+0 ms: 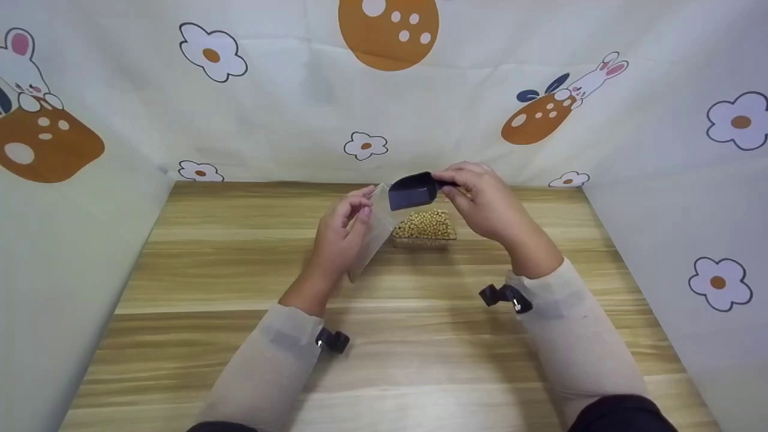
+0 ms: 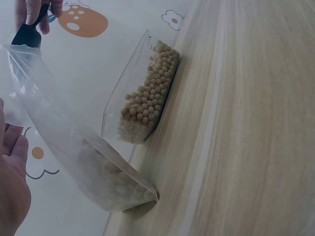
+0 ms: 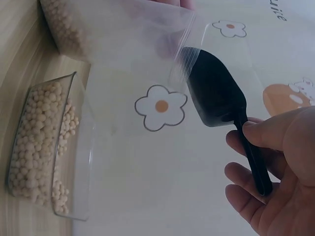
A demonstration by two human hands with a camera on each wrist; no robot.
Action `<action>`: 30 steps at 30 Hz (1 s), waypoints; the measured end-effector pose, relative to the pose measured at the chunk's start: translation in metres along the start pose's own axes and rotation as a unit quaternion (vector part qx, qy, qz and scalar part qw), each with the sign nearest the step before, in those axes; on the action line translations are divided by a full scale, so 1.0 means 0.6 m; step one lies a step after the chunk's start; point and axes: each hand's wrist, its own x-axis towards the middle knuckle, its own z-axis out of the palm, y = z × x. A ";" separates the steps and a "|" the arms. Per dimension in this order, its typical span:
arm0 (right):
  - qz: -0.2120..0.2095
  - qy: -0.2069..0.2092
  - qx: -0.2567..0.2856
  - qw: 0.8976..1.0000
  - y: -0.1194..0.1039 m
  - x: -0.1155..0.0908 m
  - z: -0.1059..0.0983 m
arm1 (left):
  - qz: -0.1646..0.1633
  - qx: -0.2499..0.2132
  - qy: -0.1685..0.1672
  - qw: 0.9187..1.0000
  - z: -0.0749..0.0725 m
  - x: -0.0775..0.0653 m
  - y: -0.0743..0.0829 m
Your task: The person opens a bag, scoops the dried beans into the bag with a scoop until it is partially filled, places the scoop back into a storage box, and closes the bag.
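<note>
My left hand (image 1: 343,231) holds a clear plastic zip bag (image 1: 373,231) by its upper edge, its mouth tilted to the right. Soybeans (image 2: 118,179) lie in the bottom of the bag, seen through its wall in the left wrist view. My right hand (image 1: 486,201) grips the handle of a black scoop (image 1: 414,191). The scoop's front tip sits in the bag's mouth, and its bowl appears to hold no beans. Below the scoop stands a clear rectangular container (image 3: 74,142) with many loose soybeans (image 3: 37,137) in it.
The wood-grain table (image 1: 228,258) carries the container near its back edge. A pale curtain (image 1: 288,108) with rabbits and flowers hangs behind and along both sides. Small black camera mounts (image 1: 507,298) are strapped to both sleeves.
</note>
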 end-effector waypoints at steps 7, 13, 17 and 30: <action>0.040 0.010 0.032 0.999 0.038 -0.021 -0.005 | -0.004 0.006 0.000 1.000 0.000 0.000 0.001; 0.049 0.022 0.036 0.998 0.066 -0.040 -0.010 | -0.005 0.017 -0.004 1.000 -0.001 -0.001 0.001; 0.059 0.020 0.033 0.997 0.082 -0.047 -0.009 | -0.008 0.017 -0.003 1.000 -0.001 -0.001 0.001; 0.114 -0.031 0.035 0.992 0.125 -0.064 0.010 | -0.017 0.020 -0.002 1.000 0.000 0.001 0.006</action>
